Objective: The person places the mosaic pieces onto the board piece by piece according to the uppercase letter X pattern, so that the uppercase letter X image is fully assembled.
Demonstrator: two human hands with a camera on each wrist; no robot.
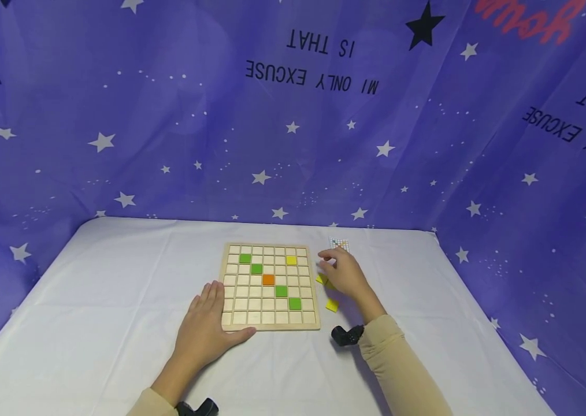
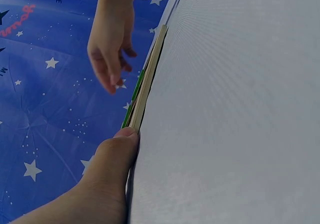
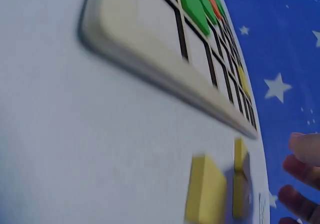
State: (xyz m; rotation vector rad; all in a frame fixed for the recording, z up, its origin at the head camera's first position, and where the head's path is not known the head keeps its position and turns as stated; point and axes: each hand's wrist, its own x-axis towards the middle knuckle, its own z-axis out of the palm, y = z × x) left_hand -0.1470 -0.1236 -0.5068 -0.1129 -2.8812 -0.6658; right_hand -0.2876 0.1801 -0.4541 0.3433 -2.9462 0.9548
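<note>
Head view: flat left hand (image 1: 208, 326) steadies grid board (image 1: 270, 285); relaxed, empty right hand (image 1: 344, 273) hovers over yellow tiles (image 1: 332, 305) right of it

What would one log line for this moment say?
left hand: flat on board corner | right hand: over loose yellow tiles, holding nothing

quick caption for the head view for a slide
Left hand rests flat on the wooden grid board while the right hand hovers over loose yellow tiles.
</note>
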